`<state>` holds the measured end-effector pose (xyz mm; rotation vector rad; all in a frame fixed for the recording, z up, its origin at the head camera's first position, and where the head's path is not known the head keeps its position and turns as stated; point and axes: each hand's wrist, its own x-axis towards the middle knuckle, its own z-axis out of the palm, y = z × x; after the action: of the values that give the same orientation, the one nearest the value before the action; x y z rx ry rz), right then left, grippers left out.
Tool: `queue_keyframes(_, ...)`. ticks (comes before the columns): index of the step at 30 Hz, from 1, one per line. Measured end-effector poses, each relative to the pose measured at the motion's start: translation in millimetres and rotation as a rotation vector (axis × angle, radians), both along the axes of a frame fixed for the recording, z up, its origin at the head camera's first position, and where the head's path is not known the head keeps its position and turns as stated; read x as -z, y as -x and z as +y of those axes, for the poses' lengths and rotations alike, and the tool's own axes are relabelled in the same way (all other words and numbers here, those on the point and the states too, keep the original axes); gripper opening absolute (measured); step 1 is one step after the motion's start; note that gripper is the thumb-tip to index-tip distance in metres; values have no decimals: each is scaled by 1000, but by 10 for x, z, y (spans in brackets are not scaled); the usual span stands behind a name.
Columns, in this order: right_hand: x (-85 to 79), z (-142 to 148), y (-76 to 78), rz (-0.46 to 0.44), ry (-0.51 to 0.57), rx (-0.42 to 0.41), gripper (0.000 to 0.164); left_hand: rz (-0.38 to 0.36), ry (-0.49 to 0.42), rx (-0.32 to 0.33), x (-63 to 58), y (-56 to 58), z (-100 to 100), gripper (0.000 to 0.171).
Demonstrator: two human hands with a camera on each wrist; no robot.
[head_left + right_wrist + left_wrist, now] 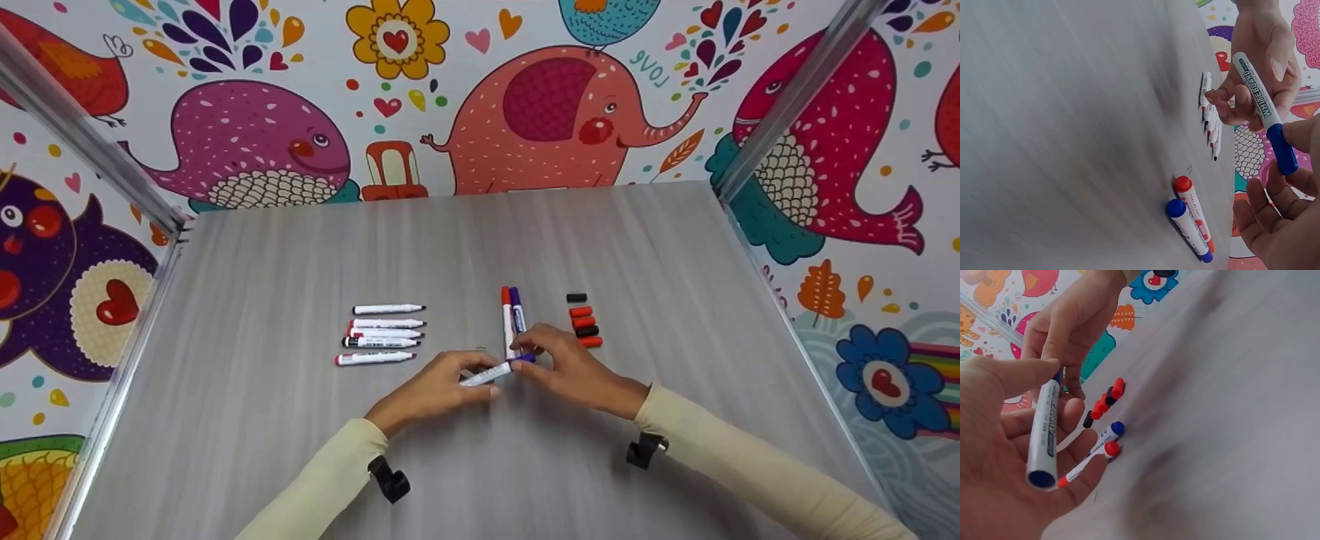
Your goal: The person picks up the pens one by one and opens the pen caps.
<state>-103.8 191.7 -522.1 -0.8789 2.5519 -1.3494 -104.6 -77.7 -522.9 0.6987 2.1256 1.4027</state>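
A white whiteboard marker (1255, 90) with a blue cap (1282, 149) is held above the table, tilted between both hands. My right hand (577, 371) pinches it by the cap, thumb against the near side. Around the white barrel, my left hand (442, 382) has its fingers spread and loosely bent; in the right wrist view its thumb stands apart from the barrel. Just beyond the hands, a red capped marker (508, 315) and a blue capped marker (517, 311) lie side by side, the blue one partly hidden by the right hand.
Several uncapped white markers (386, 324) lie in a row on the left of the grey table (262, 450), tips to the right. Several loose red and black caps (581, 312) lie in a column on the right. Patterned walls (405, 112) border the table.
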Motion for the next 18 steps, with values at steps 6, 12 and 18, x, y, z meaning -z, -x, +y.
queue_keyframes(6,56,5,-26,1,-6,6,26,22,32,2,-23,20,32,28)
queue_keyframes(12,86,9,-35,11,-12,6,27,75,60,-40,-25,34,110,23)
queue_keyframes(18,122,28,-47,3,-27,11,23,229,105,-64,-22,45,201,17)
